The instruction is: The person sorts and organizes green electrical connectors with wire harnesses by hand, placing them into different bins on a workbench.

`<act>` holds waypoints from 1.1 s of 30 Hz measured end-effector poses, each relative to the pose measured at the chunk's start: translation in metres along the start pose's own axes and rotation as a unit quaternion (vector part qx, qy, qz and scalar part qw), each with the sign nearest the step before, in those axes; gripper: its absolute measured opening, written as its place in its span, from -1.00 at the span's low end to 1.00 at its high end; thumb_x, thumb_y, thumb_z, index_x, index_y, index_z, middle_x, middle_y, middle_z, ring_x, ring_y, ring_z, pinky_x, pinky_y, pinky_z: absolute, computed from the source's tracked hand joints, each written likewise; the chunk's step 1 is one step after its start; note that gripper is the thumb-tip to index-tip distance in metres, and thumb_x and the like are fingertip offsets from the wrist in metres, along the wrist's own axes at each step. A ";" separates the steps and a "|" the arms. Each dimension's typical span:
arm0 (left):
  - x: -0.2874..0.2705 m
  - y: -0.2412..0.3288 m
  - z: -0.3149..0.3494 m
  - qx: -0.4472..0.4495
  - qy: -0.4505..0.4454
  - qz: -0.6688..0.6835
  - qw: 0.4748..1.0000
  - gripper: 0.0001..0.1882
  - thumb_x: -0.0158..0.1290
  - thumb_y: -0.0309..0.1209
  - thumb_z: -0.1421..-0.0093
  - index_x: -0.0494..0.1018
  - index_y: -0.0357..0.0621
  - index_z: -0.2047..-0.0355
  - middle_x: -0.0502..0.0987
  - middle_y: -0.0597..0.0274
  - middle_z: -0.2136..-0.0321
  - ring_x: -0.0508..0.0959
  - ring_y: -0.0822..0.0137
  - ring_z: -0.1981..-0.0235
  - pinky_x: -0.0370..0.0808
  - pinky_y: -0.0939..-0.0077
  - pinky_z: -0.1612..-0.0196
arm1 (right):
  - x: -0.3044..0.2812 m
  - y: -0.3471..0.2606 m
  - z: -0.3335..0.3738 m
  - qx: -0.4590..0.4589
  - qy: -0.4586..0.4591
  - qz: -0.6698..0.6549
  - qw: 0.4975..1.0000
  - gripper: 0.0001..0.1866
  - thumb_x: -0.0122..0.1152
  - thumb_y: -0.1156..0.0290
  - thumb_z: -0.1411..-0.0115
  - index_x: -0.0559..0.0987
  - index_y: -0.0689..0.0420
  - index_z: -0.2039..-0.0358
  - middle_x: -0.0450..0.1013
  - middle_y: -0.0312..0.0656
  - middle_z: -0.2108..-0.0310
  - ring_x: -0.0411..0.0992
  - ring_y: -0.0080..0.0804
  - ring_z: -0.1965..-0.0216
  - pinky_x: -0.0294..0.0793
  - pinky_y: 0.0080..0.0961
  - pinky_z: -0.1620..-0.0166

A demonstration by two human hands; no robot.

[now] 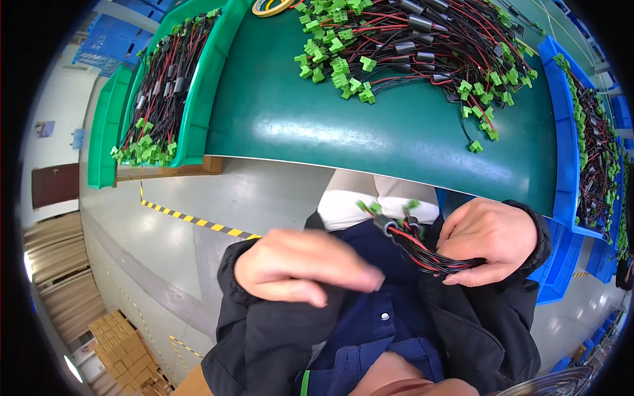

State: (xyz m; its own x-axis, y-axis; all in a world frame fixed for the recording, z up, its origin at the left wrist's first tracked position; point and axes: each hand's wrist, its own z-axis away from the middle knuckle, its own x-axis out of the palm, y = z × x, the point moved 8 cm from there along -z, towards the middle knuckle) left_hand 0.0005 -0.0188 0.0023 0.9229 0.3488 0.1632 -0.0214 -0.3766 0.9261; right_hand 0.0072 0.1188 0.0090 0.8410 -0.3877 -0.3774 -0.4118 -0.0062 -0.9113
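Taking the view as a clock face, the right hand (492,237) lies between 3 and 4 o'clock. Its fingers are curled and pinch a bundle of black and red wires (426,257), which sits at 4 o'clock, in front of the person's dark clothing. From that grip the bundle bends toward 10 o'clock and ends in small green plugs (375,208) in front of the person's light trousers (347,198).

The left hand (297,267) is near 6 o'clock, blurred, apart from the bundle and holding nothing. Its fingers are stretched out close together, pointing toward 4 o'clock, with the thumb spread away from them.

The green surface (297,129) fills the area around 12 o'clock. At 1 o'clock on it lies a large pile of similar wires (416,46), with green plugs along both sides and dark cylinders midway; one plug hangs out of the heap toward 2 o'clock. A roll of yellow tape (271,10) lies close to 12 o'clock, cut off by the upper edge.

At 10 o'clock a green bin (206,92) holds more wires; near 3 o'clock a blue bin (561,125) holds others. Striped tape (211,225) crosses the grey floor (165,247) between 8 and 9 o'clock, and cardboard boxes (125,350) are stacked at 8.
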 end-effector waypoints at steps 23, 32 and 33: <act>-0.070 -0.067 -0.054 0.068 0.466 -0.008 0.882 -0.73 -0.28 -0.36 -0.20 0.26 -0.20 0.58 0.31 0.24 0.59 0.32 0.39 0.46 0.25 0.35 0.11 | 0.012 0.092 -0.011 0.131 0.404 -0.192 0.885 -0.46 0.01 0.31 -0.09 0.07 0.30 0.01 0.31 -0.11 0.32 0.33 -0.48 0.35 0.30 -0.62 0.24; -0.062 -0.039 -0.077 0.055 0.309 0.294 0.903 -0.79 -0.36 -0.26 -0.25 0.21 -0.07 0.34 0.15 0.47 0.66 0.24 0.52 0.56 0.29 0.49 0.27 | 0.035 0.104 -0.012 0.025 0.321 -0.508 0.799 -0.42 -0.04 0.17 -0.11 0.07 0.29 0.00 0.36 0.10 0.30 0.44 -0.30 0.48 0.40 -0.52 0.38; -0.060 -0.039 -0.081 0.056 0.288 0.328 0.898 -0.79 -0.36 -0.26 -0.25 0.22 -0.07 0.35 0.13 0.48 0.67 0.22 0.55 0.58 0.26 0.55 0.33 | 0.034 0.096 -0.014 -0.026 0.299 -0.504 0.810 -0.36 0.06 0.25 -0.05 0.02 0.27 -0.04 0.34 0.11 0.25 0.44 -0.27 0.42 0.41 -0.47 0.33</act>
State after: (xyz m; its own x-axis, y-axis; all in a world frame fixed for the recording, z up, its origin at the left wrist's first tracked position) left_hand -0.0850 0.0442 -0.0162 0.3739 0.3939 0.8396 -0.4192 -0.7358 0.5319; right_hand -0.0091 0.0920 -0.0887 0.4454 -0.5382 0.7156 0.3513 -0.6300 -0.6925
